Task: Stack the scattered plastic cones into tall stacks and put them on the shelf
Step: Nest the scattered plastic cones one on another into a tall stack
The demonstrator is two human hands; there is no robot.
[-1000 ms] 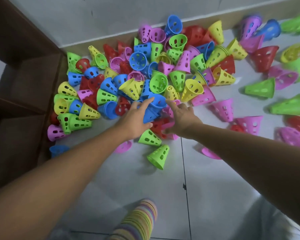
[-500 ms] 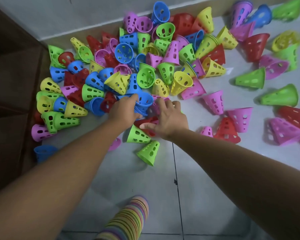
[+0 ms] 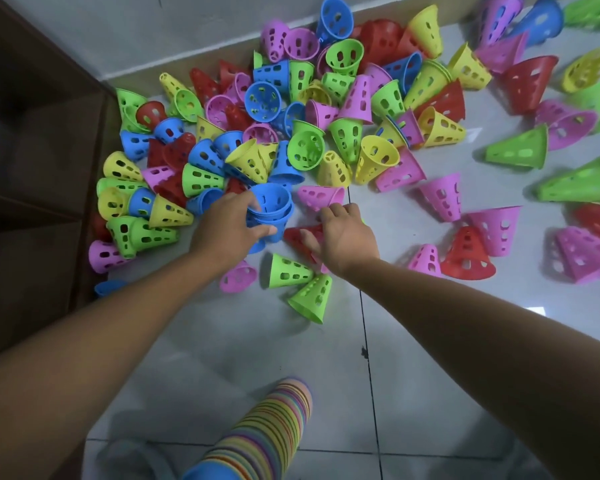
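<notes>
The plastic cones (image 3: 305,147) lie scattered in a bright heap of blue, green, yellow, pink and red, filling the floor from ten o'clock round to three o'clock of the view. At the centre, the left hand (image 3: 227,228) grips a short stack of blue cones (image 3: 270,213), fingers and thumb curled round its side, open mouths facing up. Just beside it at three o'clock, the right hand (image 3: 345,237) rests on a red cone (image 3: 300,237) lying on its side; its fingers curl over the cone, apparently closing to pick it up, though the grip is partly hidden.

The step in hand looks like gathering loose cones into a held stack. The next move likely calls for lifting the red cone, turning it to match the blue ones and nesting it squarely so it does not jam.

A tall striped stack (image 3: 267,434) of many colours stands at six o'clock. The shelf (image 3: 32,161), dark brown wood, sits at nine o'clock, its compartments in shadow. The floor (image 3: 222,341) is pale grey glossy tile with dark grout lines, meeting a grey wall (image 3: 118,32) at twelve o'clock.
</notes>
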